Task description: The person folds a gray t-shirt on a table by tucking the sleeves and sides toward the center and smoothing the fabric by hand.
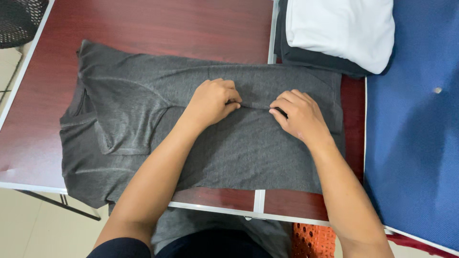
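Grip: both hands [213, 100] [296, 114] pinch grey T-shirt [239, 148], collar pointing left.

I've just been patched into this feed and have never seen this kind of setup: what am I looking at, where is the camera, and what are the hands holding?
There is no machine here. One camera sits on a person's head and looks down at their bare hands. A grey T-shirt lies spread across a dark red table. The left hand and right hand both pinch a fold of its fabric near the middle. At the upper right lies a stack of folded clothes, white garment on top, beside a blue surface.
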